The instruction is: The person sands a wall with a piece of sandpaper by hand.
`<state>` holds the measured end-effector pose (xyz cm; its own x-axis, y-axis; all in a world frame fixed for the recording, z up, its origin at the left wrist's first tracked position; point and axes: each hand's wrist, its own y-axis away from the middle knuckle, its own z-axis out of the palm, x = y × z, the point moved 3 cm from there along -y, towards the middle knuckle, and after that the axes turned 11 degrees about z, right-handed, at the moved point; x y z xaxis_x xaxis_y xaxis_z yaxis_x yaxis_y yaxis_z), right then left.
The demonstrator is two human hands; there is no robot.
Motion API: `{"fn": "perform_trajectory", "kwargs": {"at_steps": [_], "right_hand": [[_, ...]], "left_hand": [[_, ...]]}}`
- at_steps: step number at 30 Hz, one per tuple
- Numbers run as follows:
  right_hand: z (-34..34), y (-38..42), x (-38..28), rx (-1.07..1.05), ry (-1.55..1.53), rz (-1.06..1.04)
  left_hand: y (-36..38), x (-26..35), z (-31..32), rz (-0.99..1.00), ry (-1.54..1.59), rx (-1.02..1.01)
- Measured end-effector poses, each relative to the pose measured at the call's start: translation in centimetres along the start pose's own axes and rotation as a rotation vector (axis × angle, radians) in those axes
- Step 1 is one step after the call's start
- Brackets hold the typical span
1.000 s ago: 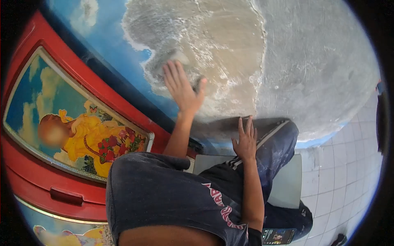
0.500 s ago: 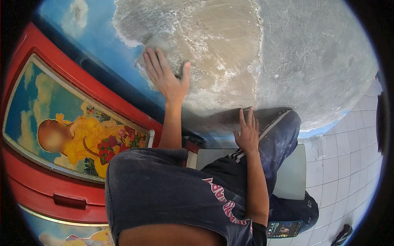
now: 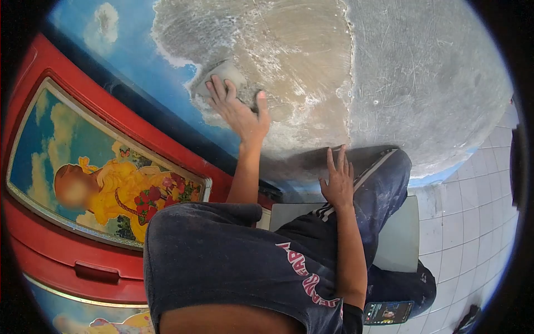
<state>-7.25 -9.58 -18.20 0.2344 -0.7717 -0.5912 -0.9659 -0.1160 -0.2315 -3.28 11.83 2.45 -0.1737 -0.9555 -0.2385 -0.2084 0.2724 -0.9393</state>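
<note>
Where blue paint ends, bare grey wall (image 3: 423,83) meets white floor tiles (image 3: 473,222).

The left hand (image 3: 240,114) lies flat on a sanding pad (image 3: 219,75), pressing it against the wall (image 3: 423,83) at the border between the scraped patch and the painted part to its left. Below and to the right, the right hand (image 3: 337,182) rests on the person's raised knee (image 3: 384,172), which is just in front of the wall's lower edge. The framed picture panel (image 3: 105,183) stands to the left of both arms, the tiled floor (image 3: 473,234) lies to the right, and a phone (image 3: 387,313) sits by the leg at the bottom.
</note>
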Motion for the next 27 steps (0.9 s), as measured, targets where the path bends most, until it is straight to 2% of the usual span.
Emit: {"fn": "perform_trajectory", "kwargs": {"at_steps": [3, 6, 9, 13, 16, 19, 21, 27], "right_hand": [[-0.2, 0.0, 0.0, -0.016, 0.008, 0.002], [-0.4, 0.0, 0.0, -0.034, 0.022, 0.014], [-0.1, 0.0, 0.1, 0.001, 0.017, -0.007], [0.1, -0.1, -0.1, -0.023, 0.007, -0.011], [0.1, 0.0, -0.1, -0.045, 0.005, 0.004], [-0.3, -0.1, -0.2, -0.023, 0.036, -0.003], [-0.4, -0.1, -0.3, -0.043, 0.052, 0.019], [-0.1, -0.2, -0.4, -0.101, 0.069, 0.053]], "left_hand": [[0.9, 0.7, 1.2, 0.015, -0.030, 0.061], [1.2, 0.6, 1.0, 0.041, -0.058, 0.016], [-0.8, -0.6, -0.1, 0.097, -0.041, 0.036], [-1.1, -0.3, 0.9, 0.001, -0.027, 0.128], [0.7, 1.1, 1.2, 0.023, -0.049, 0.086], [0.7, 1.9, 0.7, -0.050, 0.033, -0.016], [0.1, 0.9, -0.6, -0.082, 0.015, -0.149], [-2.2, 0.2, -1.3, -0.103, -0.026, -0.134]]}}
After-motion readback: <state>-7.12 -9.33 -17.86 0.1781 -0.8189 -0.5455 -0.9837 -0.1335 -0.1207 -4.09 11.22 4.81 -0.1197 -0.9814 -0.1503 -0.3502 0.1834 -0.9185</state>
